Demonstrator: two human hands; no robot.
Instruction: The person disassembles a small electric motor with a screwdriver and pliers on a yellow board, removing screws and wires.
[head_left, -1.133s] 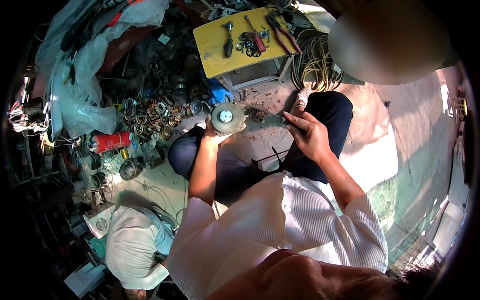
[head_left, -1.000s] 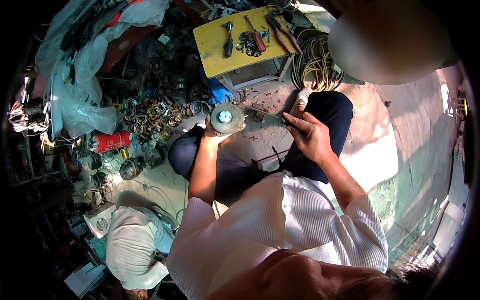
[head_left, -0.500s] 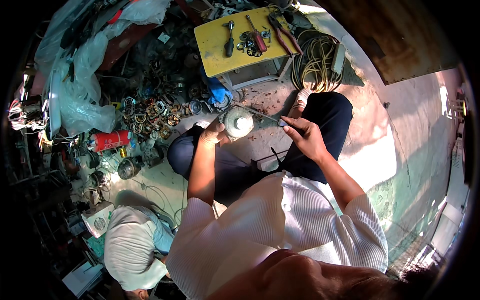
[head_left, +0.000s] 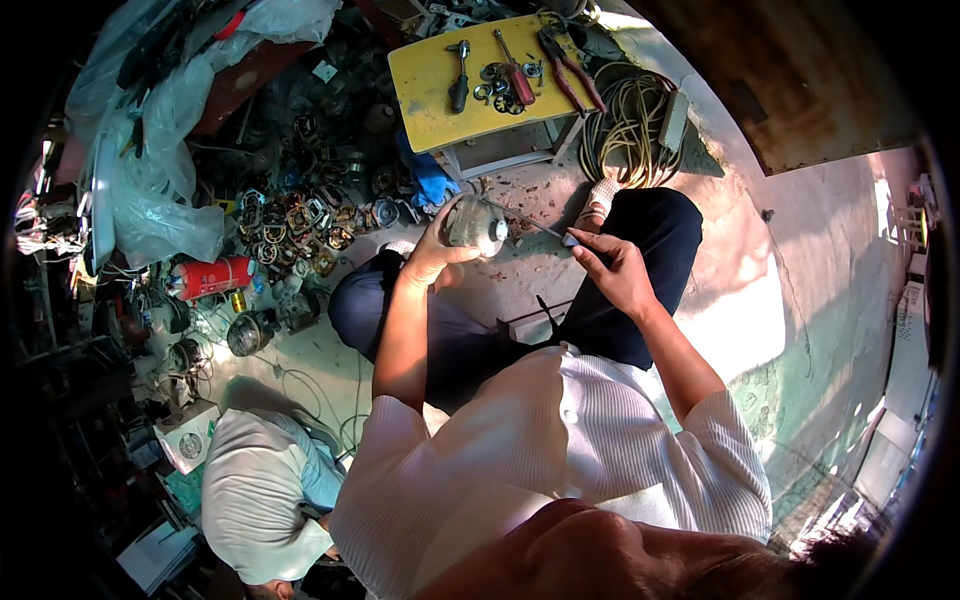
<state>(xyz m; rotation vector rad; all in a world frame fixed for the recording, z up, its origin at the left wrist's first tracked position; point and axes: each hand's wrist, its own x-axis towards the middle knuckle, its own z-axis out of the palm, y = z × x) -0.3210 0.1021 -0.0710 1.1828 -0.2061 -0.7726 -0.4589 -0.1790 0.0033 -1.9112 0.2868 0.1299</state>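
Over the floor (head_left: 735,290), before the yellow bench: round part and thin tool in hand

Just beyond the hands, the bench (head_left: 425,112) carries a ratchet (head_left: 459,82), a red-handled screwdriver (head_left: 517,82), pliers (head_left: 570,72) and small rings (head_left: 483,91). A blue cloth (head_left: 432,182) hangs by its near left corner. To its right, a coiled cable (head_left: 625,140) lies by the right foot (head_left: 600,195), with a brown board (head_left: 790,90) farther right. On the left, a heap (head_left: 300,225) of metal pieces spreads over the floor near the left hand. Beside it are plastic sheeting (head_left: 170,180) and a red cylinder (head_left: 212,278). A co-worker (head_left: 262,490) bends low at the lower left, near a white box (head_left: 188,437). The bent legs frame the space, the right knee (head_left: 672,215) standing close beside the right hand.

The round part (head_left: 470,226) is held up off the floor between the feet, tilted, its pale hub facing right. The left hand (head_left: 432,256) cups it from the left, fingers clamped around its body, the thumb along the near side. The right hand (head_left: 622,275) reaches up and leftward, fingers pinched together on the thin tool (head_left: 525,217). Its shaft slants to the part's far side; whether the two touch, I cannot tell.
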